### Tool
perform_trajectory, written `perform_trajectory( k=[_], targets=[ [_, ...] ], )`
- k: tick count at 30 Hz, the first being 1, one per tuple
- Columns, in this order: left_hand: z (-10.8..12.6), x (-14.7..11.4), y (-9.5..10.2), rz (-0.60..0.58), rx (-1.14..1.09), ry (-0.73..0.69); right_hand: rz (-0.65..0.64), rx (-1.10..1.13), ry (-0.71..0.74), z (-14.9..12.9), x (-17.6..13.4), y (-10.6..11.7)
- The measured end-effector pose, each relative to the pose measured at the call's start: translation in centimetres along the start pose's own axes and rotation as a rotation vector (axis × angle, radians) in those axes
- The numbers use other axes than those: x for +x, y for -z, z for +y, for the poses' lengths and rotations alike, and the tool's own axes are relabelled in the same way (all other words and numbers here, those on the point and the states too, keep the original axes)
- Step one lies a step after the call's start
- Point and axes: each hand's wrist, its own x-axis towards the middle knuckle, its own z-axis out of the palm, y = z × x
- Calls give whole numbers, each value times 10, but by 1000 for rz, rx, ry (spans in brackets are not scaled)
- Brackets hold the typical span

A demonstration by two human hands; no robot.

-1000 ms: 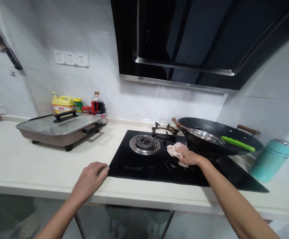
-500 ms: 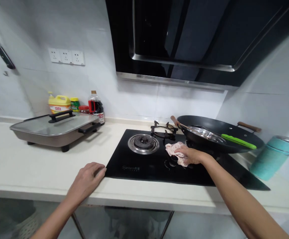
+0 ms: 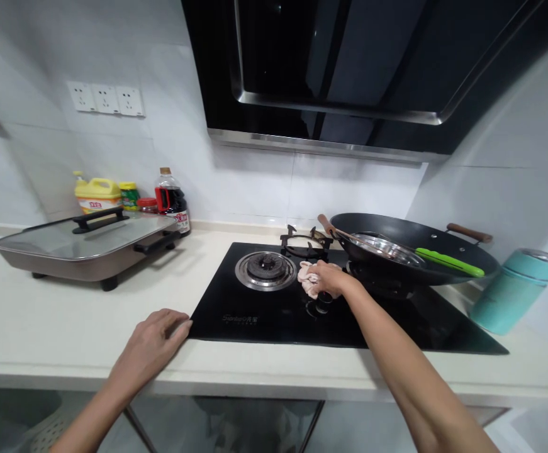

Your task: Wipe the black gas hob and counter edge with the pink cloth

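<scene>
My right hand (image 3: 329,278) grips a pale pink cloth (image 3: 308,280) and presses it on the black glass gas stove (image 3: 274,327). The cloth lies just right of the left burner (image 3: 267,270), behind a black control knob (image 3: 323,303). My left hand (image 3: 151,340) rests on the white countertop (image 3: 217,362) with nothing in it, its fingertips by the stove's left front corner. A black pot stand (image 3: 297,251) sits off the burner, near the stove's back edge.
A wok (image 3: 448,239) on the stove's right side holds a metal lid or bowl (image 3: 387,246) and a green-handled utensil (image 3: 448,262). A teal tumbler (image 3: 514,296) stands to its right. Leftward are a lidded electric pan (image 3: 80,267) and several bottles. The range hood (image 3: 321,141) hangs above.
My right hand has slid the cloth left and slightly back, from around the knob to beside the left burner. My left hand stays at the stove's corner. The view has shifted a little.
</scene>
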Motion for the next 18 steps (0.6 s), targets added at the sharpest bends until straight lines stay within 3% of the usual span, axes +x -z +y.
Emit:
perform_trajectory(
  k=[5, 10, 14, 18],
  targets=[
    [-1, -1, -1, -7, -26, 27, -36, -32, 122, -52, 5, -4],
    [-2, -2, -2, 6, -33, 20, 11, -30, 216, -96, -26, -19],
    [-4, -3, -1, 8, -42, 25, 59, -5, 213, -105, -66, -26],
    [-5, -2, 0, 2, -47, 7, 54, 101, 242, -93, -110, -24]
  ],
)
